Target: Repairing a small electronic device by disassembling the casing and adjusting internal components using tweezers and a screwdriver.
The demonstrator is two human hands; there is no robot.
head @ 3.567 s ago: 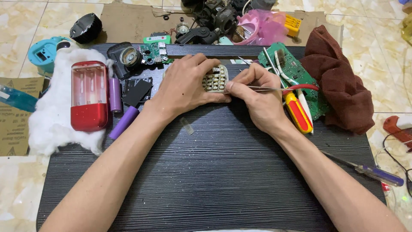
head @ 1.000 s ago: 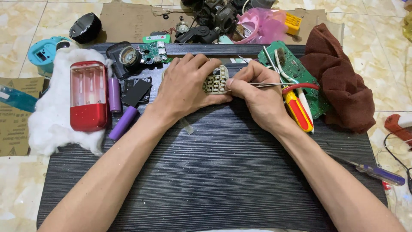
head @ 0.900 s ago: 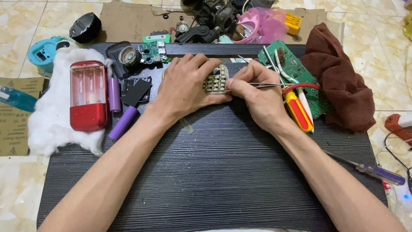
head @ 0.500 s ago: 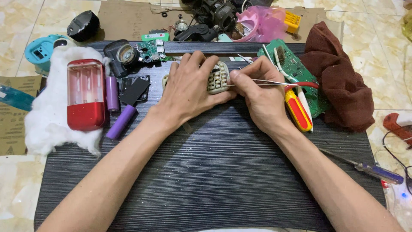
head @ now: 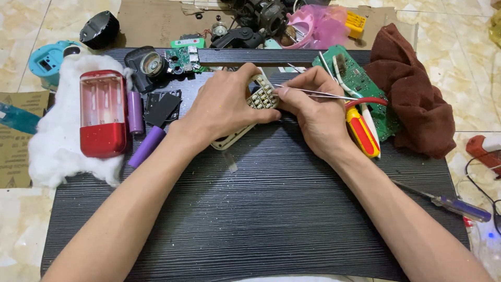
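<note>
Hands (head: 271, 107) on LED panel (head: 261, 96) | screwdriver (head: 362, 133) beside | cloth (head: 409, 96) right

One camera only, worn on the person's head, looking steeply down and forward over the dark board (head: 250, 219) on the tiled floor (head: 31, 21). It sits close, with both forearms entering from the bottom edge.
</note>
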